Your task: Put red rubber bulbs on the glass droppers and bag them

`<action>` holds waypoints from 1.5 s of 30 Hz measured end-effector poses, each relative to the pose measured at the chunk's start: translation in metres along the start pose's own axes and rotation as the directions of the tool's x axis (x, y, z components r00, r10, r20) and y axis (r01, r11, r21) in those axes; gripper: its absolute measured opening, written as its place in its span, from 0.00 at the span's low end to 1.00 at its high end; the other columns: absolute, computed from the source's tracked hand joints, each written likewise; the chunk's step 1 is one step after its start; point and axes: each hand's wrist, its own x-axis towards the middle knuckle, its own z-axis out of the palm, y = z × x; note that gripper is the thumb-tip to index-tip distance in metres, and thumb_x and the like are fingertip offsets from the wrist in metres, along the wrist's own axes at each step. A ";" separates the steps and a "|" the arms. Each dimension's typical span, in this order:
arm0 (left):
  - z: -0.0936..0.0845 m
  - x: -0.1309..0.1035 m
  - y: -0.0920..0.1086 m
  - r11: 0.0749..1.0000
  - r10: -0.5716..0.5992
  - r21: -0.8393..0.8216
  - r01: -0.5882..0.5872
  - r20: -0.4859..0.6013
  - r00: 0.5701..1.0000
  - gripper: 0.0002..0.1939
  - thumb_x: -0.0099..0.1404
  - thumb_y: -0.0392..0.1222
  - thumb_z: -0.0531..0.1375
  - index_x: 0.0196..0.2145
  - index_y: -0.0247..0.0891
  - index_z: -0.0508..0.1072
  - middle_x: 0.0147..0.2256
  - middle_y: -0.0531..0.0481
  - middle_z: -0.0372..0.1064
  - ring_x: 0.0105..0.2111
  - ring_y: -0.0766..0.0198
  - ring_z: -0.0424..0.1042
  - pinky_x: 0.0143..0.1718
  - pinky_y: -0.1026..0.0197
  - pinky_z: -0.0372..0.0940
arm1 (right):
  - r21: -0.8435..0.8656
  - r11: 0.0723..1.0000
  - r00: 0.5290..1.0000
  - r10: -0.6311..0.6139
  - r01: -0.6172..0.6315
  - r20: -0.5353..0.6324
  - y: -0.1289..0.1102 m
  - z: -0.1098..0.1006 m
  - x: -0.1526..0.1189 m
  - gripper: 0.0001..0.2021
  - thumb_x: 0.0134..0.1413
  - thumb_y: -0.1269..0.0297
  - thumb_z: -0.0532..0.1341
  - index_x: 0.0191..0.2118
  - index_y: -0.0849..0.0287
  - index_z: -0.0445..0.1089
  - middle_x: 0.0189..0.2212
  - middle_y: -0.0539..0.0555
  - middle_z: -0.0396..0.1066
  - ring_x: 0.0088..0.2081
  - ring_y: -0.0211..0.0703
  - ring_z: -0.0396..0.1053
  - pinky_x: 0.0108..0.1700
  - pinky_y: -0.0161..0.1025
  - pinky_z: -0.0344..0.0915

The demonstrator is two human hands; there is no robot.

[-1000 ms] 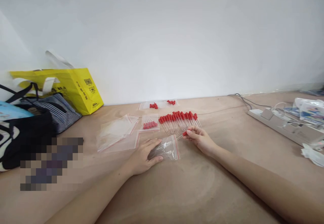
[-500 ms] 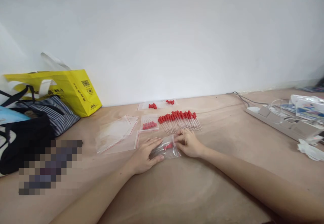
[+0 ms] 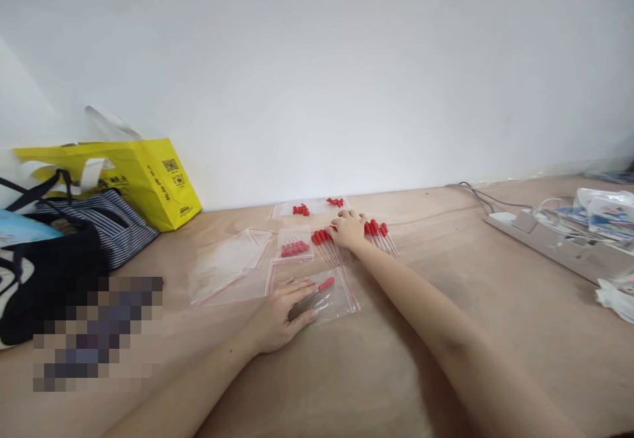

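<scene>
Head view: left fingers (image 3: 301,286) spread on pouch (image 3: 341,298), right fingers (image 3: 348,215) unclear, between yellow tote (image 3: 148,183) and power strip (image 3: 539,248).

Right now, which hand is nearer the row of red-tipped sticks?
Right. The right hand is at the row of red-tipped sticks, covering part of its middle. The left hand is farther off, on the clear bag closer to the camera.
</scene>
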 end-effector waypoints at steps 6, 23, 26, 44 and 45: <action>0.000 0.001 0.001 1.000 -0.014 -0.014 0.014 0.008 1.000 0.22 0.61 0.48 0.52 0.53 0.42 0.61 0.53 0.48 0.59 0.54 0.58 0.55 0.55 0.49 0.50 | 0.156 0.981 0.993 0.115 -0.116 0.017 0.000 0.002 0.006 0.09 0.46 0.62 0.56 0.29 0.55 0.73 0.43 0.58 0.65 0.49 0.55 0.54 0.51 0.56 0.39; 0.001 0.001 0.002 0.999 -0.032 -0.034 0.032 0.000 0.999 0.24 0.61 0.49 0.52 0.54 0.44 0.57 0.55 0.51 0.55 0.55 0.58 0.53 0.55 0.51 0.51 | 0.889 0.447 0.965 0.261 -0.100 -0.023 0.049 -0.049 -0.053 0.16 0.46 0.54 0.53 0.39 0.59 0.58 0.23 0.47 0.64 0.23 0.34 0.63 0.28 0.34 0.61; 0.001 0.002 0.002 0.999 -0.045 -0.024 0.045 0.018 0.999 0.25 0.61 0.50 0.52 0.55 0.42 0.57 0.55 0.49 0.55 0.56 0.58 0.52 0.55 0.51 0.50 | 0.942 0.315 0.955 0.297 -0.113 0.015 0.054 -0.051 -0.079 0.16 0.42 0.51 0.56 0.33 0.58 0.59 0.20 0.46 0.62 0.21 0.33 0.60 0.27 0.34 0.59; 0.000 0.001 0.004 0.995 -0.094 -0.027 0.095 0.019 0.995 0.29 0.60 0.51 0.52 0.57 0.42 0.51 0.56 0.46 0.52 0.56 0.56 0.52 0.54 0.52 0.53 | 0.899 0.354 0.963 0.024 -0.258 0.267 0.027 -0.033 -0.119 0.12 0.38 0.57 0.62 0.28 0.59 0.67 0.24 0.50 0.69 0.25 0.35 0.65 0.30 0.35 0.62; 0.001 0.002 0.003 0.995 -0.092 -0.030 0.092 0.020 0.996 0.29 0.60 0.51 0.52 0.57 0.42 0.51 0.56 0.46 0.52 0.56 0.56 0.52 0.54 0.52 0.52 | 0.885 0.412 0.968 -0.022 -0.218 0.249 0.024 -0.033 -0.120 0.11 0.38 0.59 0.62 0.29 0.59 0.68 0.24 0.49 0.69 0.24 0.35 0.64 0.29 0.35 0.61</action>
